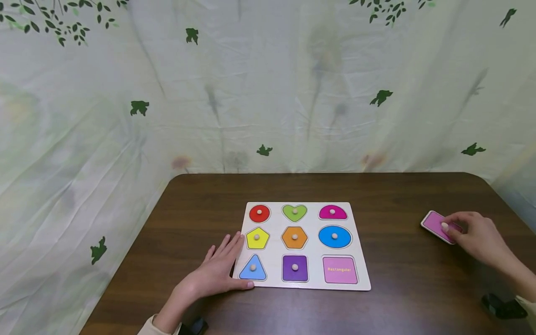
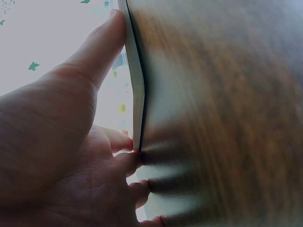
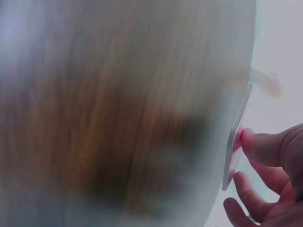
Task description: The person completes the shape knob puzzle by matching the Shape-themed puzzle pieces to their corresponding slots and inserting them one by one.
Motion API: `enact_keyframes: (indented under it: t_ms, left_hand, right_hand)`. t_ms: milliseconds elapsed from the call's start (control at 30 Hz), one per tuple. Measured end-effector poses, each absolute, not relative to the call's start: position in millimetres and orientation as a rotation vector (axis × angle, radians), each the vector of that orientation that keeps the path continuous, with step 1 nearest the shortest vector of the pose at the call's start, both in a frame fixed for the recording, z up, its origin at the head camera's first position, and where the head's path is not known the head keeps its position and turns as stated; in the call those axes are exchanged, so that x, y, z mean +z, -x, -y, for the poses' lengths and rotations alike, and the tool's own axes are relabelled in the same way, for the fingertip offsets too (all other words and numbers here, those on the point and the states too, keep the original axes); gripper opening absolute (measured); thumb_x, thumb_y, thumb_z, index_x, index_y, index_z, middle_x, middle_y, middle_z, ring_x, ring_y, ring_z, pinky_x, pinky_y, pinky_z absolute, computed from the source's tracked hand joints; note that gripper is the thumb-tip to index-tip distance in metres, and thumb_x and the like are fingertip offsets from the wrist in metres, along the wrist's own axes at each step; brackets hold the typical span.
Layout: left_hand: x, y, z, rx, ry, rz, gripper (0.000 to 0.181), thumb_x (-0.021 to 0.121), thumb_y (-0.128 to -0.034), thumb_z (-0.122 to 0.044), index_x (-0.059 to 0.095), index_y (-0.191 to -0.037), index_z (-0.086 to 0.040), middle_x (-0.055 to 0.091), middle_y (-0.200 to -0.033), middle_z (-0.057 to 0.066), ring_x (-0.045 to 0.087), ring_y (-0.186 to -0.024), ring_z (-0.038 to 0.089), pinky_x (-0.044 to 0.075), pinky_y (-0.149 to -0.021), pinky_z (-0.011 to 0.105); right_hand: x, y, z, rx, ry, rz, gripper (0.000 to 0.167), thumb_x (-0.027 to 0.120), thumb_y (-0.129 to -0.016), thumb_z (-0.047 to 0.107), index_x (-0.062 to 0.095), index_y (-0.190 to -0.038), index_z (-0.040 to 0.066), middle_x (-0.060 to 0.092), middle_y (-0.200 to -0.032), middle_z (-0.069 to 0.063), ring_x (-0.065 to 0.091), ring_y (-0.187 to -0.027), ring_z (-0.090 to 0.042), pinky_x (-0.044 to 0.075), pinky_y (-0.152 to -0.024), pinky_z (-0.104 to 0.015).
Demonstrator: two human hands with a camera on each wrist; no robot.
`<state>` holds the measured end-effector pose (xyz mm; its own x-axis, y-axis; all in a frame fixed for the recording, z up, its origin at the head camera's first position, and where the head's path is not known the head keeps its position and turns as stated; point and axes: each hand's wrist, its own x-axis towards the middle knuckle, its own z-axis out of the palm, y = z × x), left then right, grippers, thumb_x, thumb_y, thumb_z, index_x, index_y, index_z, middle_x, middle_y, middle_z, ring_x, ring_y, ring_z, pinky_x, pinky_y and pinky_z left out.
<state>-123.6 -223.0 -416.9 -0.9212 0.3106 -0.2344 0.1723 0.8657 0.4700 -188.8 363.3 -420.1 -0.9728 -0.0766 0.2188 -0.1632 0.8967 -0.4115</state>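
A white shape-puzzle board lies on the table. My left hand rests at its left side, fingers straight along the edge and thumb on the near corner. In the left wrist view the thumb touches the board's edge. Far to the right, my right hand pinches the small knob of a pink rectangular puzzle piece. The right wrist view shows that piece edge-on, tilted, with thumb and finger at its knob. The board's lower right recess is pink and printed "Rectangular".
Several knobbed pieces sit in the board, among them a red circle, a blue oval and a purple square. The brown table ends at a pale leaf-print curtain behind.
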Motion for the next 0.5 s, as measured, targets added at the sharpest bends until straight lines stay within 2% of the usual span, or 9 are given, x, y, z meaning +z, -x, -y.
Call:
enact_keyframes:
  t_ms: [100, 500]
  left_hand:
    - [-416.7, 123.3, 222.9, 0.647, -0.363, -2.734, 0.119, 0.076, -0.0705, -0.066, 0.018, -0.158, -0.01, 0.013, -0.164, 0.007, 0.004, -0.149, 0.035, 0.006, -0.112, 0.066]
    - [-415.6, 122.5, 222.2, 0.647, -0.36, -2.732, 0.119, 0.076, -0.0705, -0.066, 0.018, -0.158, -0.01, 0.013, -0.164, 0.007, 0.005, -0.149, 0.035, 0.006, -0.112, 0.066]
  right_hand:
    - [-419.7, 185.1, -355.9, 0.683, -0.219, 2.839, 0.019, 0.075, -0.086, 0.009, 0.07, -0.097, -0.006, 0.057, -0.105, -0.037, 0.047, -0.095, -0.051, 0.037, -0.076, -0.065]
    - [-412.3, 172.5, -331.5, 0.774, -0.351, 2.751, 0.014, 0.075, -0.084, 0.001, 0.07, -0.097, -0.002, 0.058, -0.108, -0.033, 0.046, -0.102, -0.051, 0.035, -0.08, -0.066]
